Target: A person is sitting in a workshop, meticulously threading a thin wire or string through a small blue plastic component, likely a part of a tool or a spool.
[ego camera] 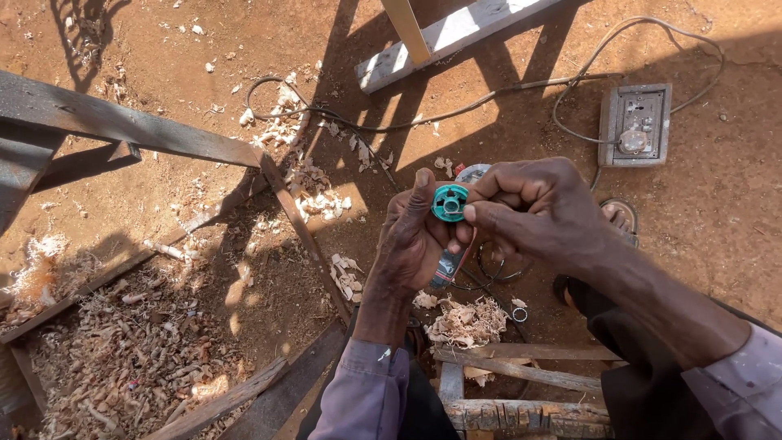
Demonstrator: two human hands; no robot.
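My left hand (411, 240) grips a power tool body (450, 262) with a round teal part (450, 203) at its top end, thumb raised beside it. My right hand (538, 208) is closed over the same teal part from the right, fingertips pinching its edge. Both hands meet above reddish dirt ground. Most of the tool is hidden behind the fingers. A small metal ring (520, 314) lies on the ground below my right hand.
A grey socket box (634, 124) with black cables (489, 94) lies at the upper right. Wood shavings (130, 350) pile at lower left inside a rough timber frame (130, 126). Pale planks (444, 33) lie at the top, weathered boards (521, 371) near my knees.
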